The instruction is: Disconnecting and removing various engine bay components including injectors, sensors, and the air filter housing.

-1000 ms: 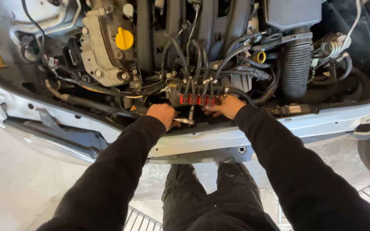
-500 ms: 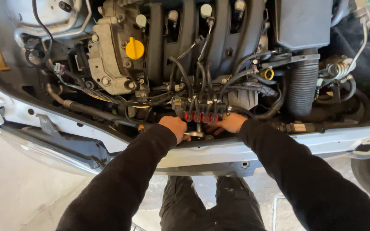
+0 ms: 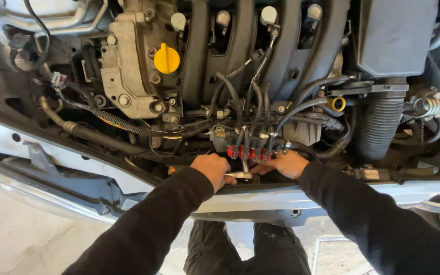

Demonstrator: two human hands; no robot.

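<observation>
With both hands low at the near edge of the engine bay:
Left hand (image 3: 211, 168): fist closed on metal tool (image 3: 240, 175).
Right hand (image 3: 286, 164): fingers curled under red connector row (image 3: 250, 153) (grip unclear, cannot tell).
Yellow cap (image 3: 166, 58): far left, well apart.

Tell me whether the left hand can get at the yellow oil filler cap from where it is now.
Probably yes. The left hand sits low by the red connectors, and the yellow cap stands exposed on top of the engine, with only low hoses and wiring between.
</observation>
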